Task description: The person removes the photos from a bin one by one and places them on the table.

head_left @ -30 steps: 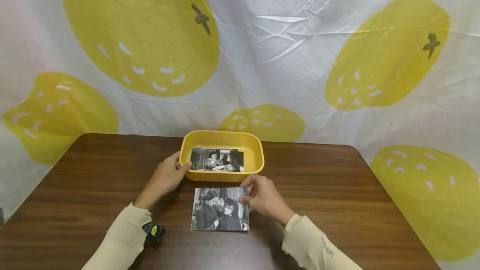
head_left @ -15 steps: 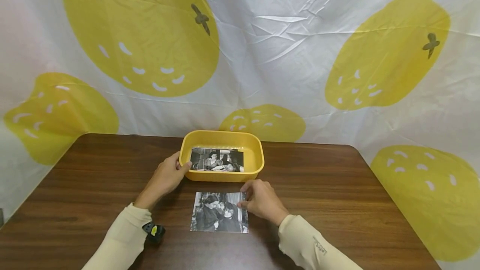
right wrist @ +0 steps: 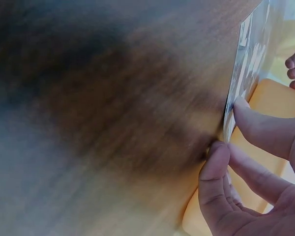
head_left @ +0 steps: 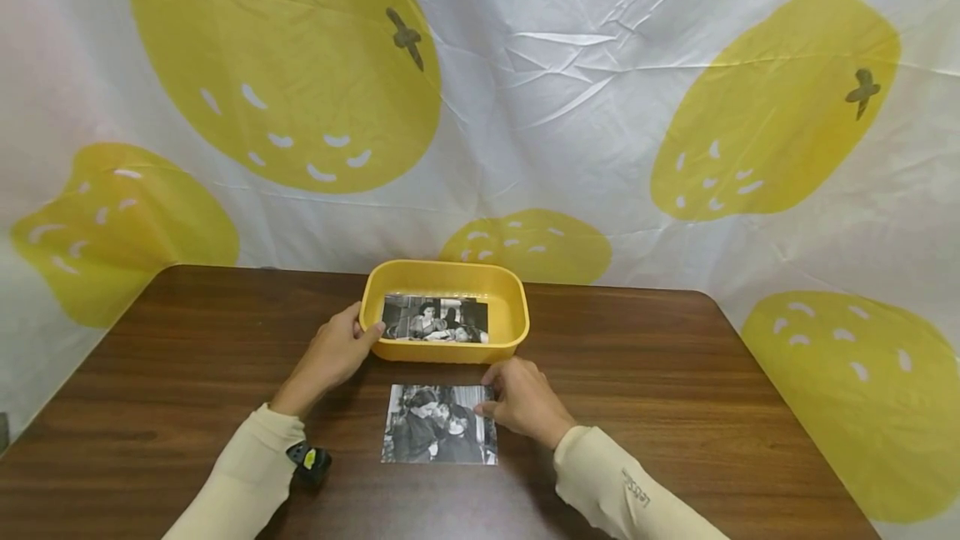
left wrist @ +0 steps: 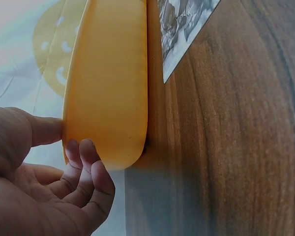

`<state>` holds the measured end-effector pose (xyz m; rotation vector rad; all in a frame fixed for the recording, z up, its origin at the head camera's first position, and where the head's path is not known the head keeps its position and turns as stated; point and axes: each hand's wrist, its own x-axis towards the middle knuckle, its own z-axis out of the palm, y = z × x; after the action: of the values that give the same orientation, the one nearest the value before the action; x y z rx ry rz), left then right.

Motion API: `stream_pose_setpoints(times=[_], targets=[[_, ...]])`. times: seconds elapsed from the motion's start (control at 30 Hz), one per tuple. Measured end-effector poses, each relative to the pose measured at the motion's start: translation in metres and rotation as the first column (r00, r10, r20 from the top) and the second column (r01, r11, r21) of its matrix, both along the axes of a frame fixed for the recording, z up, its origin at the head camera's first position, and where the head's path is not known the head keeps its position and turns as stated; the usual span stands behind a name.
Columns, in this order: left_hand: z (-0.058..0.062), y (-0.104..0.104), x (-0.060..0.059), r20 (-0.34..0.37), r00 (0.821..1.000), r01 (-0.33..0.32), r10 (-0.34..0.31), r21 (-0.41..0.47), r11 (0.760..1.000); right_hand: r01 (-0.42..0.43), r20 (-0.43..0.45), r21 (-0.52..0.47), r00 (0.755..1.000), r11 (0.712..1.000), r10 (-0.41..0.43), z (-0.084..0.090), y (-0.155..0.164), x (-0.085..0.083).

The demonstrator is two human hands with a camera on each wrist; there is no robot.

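Black-and-white photo point(head_left: 439, 424) lying flat on the table point(head_left: 675, 407), low in the middle of the frame.

The right hand point(head_left: 523, 401) pinches its upper right corner between thumb and fingers. Just beyond, the left hand point(head_left: 334, 352) holds the left end of a yellow tub point(head_left: 501, 338), thumb on the rim. Another photo point(head_left: 435, 319) lies inside it. A lemon-print sheet point(head_left: 570, 107) hangs behind.

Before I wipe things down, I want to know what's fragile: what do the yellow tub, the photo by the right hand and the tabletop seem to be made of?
Yellow tub: likely moulded plastic, smooth, one colour, rounded rim. Photo: thin printed paper, black-and-white, slight sheen. Tabletop: dark wood grain, possibly laminate; I can't tell which.
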<state>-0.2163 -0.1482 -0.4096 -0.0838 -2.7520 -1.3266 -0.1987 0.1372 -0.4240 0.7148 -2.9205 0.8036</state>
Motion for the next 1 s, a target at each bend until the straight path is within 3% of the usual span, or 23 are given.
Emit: stream_pose_setpoints(times=[0.33, 0.6, 0.83, 1.0], targets=[[0.001, 0.001, -0.001, 0.012, 1.000, -0.012, 0.012, -0.001, 1.000, -0.009, 0.022, -0.009, 1.000, 1.000, 0.009, 0.004, -0.001, 0.001], [0.001, 0.001, -0.002, 0.014, 0.999, -0.033, 0.032, 0.012, 0.999, -0.038, 0.064, -0.025, 0.997, 0.999, 0.039, 0.039, -0.007, -0.005], [0.000, 0.001, -0.002, 0.035, 0.998, -0.044, 0.043, 0.032, 0.999, 0.019, 0.061, -0.006, 0.998, 1.000, -0.018, 0.073, -0.015, -0.028], [0.000, 0.002, -0.002, 0.037, 0.999, -0.042, 0.040, 0.040, 0.998, 0.045, 0.121, 0.009, 0.992, 0.999, -0.045, 0.081, -0.018, -0.055]])
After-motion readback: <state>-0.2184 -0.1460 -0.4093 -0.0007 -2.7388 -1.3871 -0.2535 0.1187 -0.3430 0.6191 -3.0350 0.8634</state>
